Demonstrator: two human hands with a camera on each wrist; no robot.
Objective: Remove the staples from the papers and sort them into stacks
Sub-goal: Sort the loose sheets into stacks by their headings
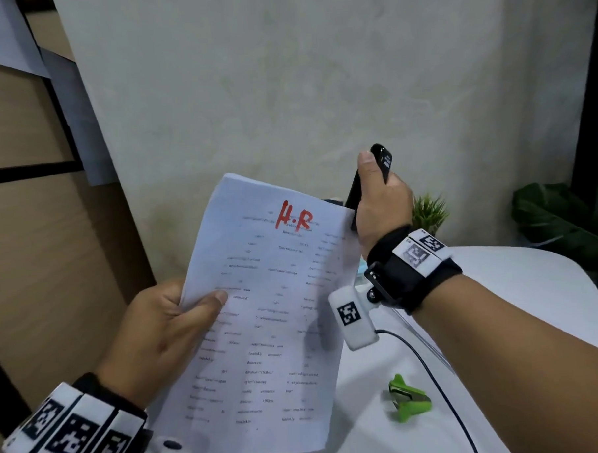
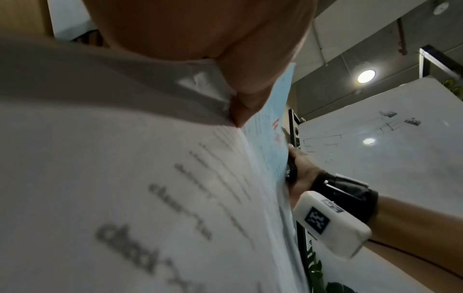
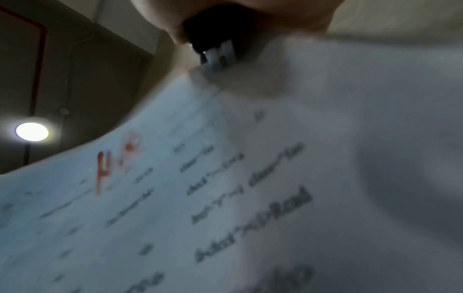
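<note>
My left hand [image 1: 191, 306] pinches a stack of printed papers [image 1: 267, 313] by its left edge, thumb on the front sheet. The top sheet carries "H.R" in red and is held upright above the table. My right hand [image 1: 375, 195] grips a black stapler [image 1: 383, 157] at the stack's top right corner. In the right wrist view its metal jaw [image 3: 218, 55] meets the corner of the papers [image 3: 225, 198]. The left wrist view shows the papers [image 2: 150, 198] close up and blurred. A green staple remover [image 1: 409, 398] lies on the table, away from both hands.
A white round table [image 1: 516, 285] lies below my right arm, with a black cable [image 1: 434, 378] across it. A small green plant [image 1: 429, 210] and a larger leafy plant [image 1: 561, 215] stand behind. A pale wall is ahead, wooden panels at the left.
</note>
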